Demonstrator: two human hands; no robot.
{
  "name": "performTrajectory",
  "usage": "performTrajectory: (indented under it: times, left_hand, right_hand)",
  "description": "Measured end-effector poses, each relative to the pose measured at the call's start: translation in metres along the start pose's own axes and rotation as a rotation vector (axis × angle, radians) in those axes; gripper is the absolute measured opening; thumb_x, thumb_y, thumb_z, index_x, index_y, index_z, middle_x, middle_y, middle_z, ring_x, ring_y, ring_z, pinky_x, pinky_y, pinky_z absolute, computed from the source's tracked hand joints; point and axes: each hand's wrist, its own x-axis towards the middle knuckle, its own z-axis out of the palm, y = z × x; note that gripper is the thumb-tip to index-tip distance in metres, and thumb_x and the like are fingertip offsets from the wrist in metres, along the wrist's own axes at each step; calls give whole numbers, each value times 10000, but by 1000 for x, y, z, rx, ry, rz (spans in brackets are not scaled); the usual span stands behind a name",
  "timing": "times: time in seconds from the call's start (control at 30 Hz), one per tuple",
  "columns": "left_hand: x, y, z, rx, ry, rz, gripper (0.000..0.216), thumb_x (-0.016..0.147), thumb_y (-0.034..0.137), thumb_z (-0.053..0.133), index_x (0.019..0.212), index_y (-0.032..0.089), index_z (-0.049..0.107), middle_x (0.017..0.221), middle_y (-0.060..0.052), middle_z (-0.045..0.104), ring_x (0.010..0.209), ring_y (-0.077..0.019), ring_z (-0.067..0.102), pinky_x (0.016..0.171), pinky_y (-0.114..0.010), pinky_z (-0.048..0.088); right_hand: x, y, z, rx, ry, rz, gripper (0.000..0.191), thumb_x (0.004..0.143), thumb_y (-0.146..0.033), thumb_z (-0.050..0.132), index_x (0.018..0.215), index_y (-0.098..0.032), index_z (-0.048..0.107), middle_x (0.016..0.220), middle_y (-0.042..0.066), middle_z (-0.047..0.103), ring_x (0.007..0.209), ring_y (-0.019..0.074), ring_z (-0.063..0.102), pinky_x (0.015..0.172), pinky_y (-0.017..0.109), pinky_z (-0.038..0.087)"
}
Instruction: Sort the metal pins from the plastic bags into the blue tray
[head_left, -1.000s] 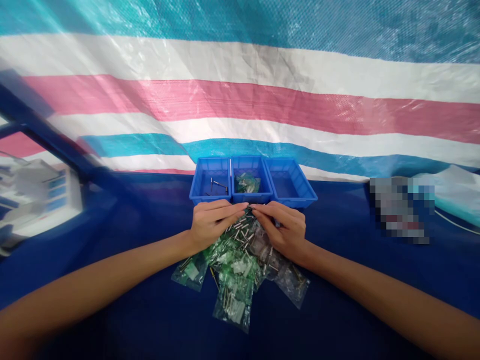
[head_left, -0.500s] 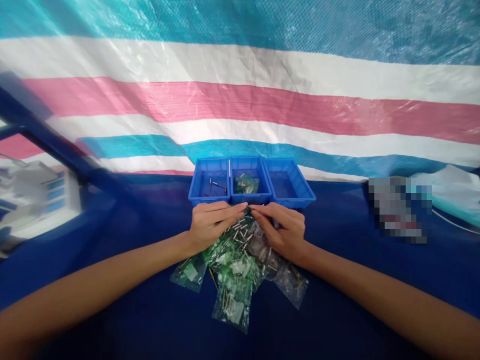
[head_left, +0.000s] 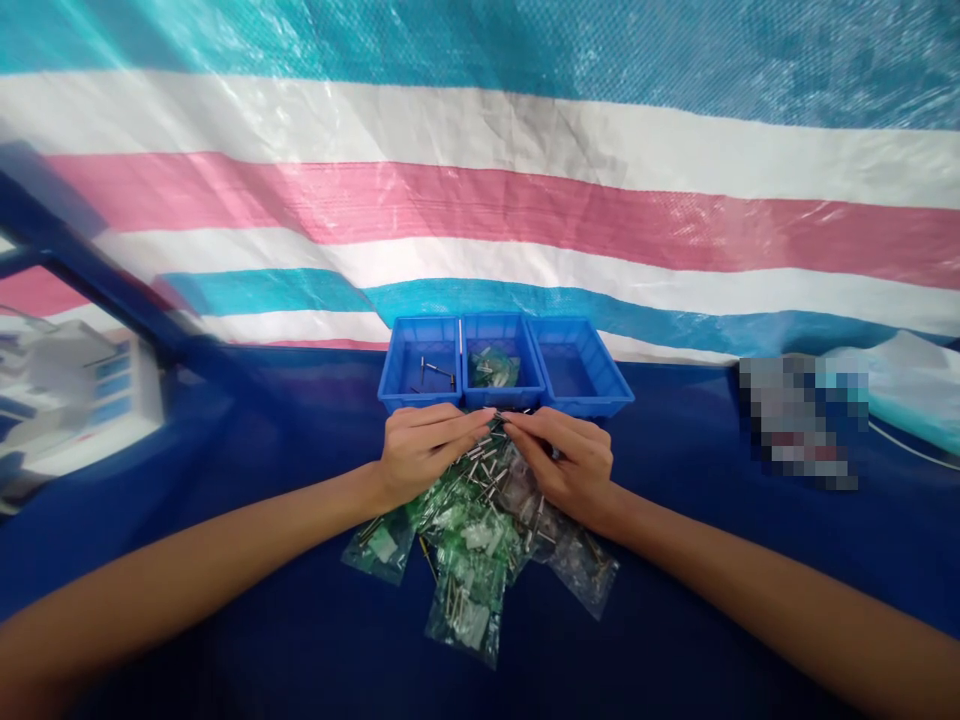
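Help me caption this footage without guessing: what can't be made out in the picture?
All in the head view:
Small piece between the left hand and right hand: too small to identify, partly covered by both.
Part of the bag pile: hidden behind the hands.
Pixelated object, right: blocks mask what it is.
White equipment, left: blurred, cut off by the left edge.

- A striped tarpaulin [head_left: 480,205] in blue, white and pink, creased and shiny, hanging behind the tabletop [head_left: 690,440], which is dark blue.
- A dark blue frame bar [head_left: 90,260] slanting across the left side.
- A white device [head_left: 112,400] with blue panels, blurred, at far left.
- A pixelated greyish object [head_left: 795,420] at right.
- Beside it, a whitish-teal plastic bag [head_left: 911,380] and a thin white cord [head_left: 911,444].
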Motion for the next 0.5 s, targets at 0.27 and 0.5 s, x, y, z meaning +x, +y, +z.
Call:
performTrajectory:
  times: [0.27,0.5]
  left_hand:
    - [0,0,0,-6,12,-1,166,803,162,621,959,176,678,661,-8,670,559,-71,592,493,-175,466]
    - [-1,0,0,-11,18,-4,143,805,159,615,930,168,684,675,-19,683,573,-81,613,500,-177,480]
  right_hand:
    - [-2,1,0,6,-1,-29,154,809,-94,574,922,-158,658,603,-2,589,500,78,501,463,204,423]
    - [-2,3,0,11,-12,-23,168,810,-95,575,939,-167,656,597,-10,578,494,77,495,459,205,416]
